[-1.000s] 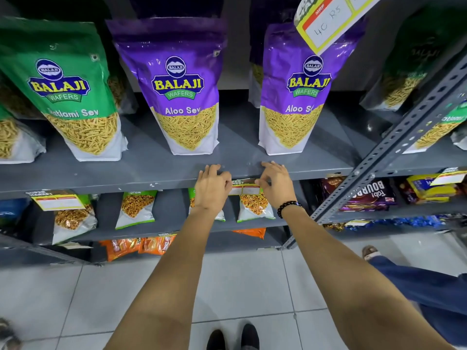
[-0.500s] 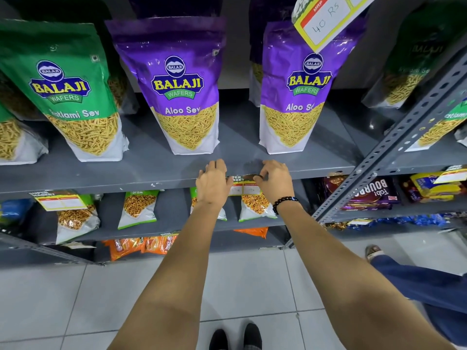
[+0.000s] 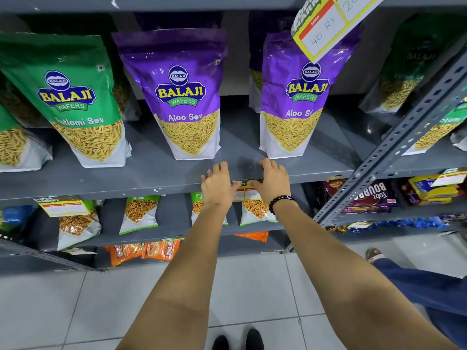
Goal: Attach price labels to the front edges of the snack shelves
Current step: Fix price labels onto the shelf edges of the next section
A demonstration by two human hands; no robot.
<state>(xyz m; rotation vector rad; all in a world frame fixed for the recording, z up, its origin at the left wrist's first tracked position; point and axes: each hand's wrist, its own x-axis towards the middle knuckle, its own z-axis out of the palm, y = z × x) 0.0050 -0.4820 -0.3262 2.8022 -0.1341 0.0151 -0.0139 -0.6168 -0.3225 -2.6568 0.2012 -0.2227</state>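
**Label fixing at shelf edge: both hands pressing**

Shelf [image 3: 75,183] front edge carries the work. At far left a finished label [image 3: 64,207] already hangs from the edge, set below the green pouch [image 3: 73,102] it presumably prices.

Left hand [image 3: 216,186] lies palm-down across the lip, fingers flat on the shelf top, thumb toward the centre. Its grip is spread and clamps nothing; it presses.

Between the hands, the current label [image 3: 243,192] sits against the front face, directly below the gap between the two purple pouches [image 3: 187,97], so the price reads under that product. Only its middle strip shows; both ends are covered.

Right hand [image 3: 271,184], a bead bracelet [image 3: 279,203] at the wrist, mirrors the left: fingers over the top, thumb laid along the label's upper band. Grip likewise spread, pressing rather than pinching.

Both forearms reach straight and near parallel. Judgement: hands are smoothing the fixing onto the shelf; whether it has bonded cannot be told.

At upper right, another label [image 3: 326,26] hangs from the shelf above.
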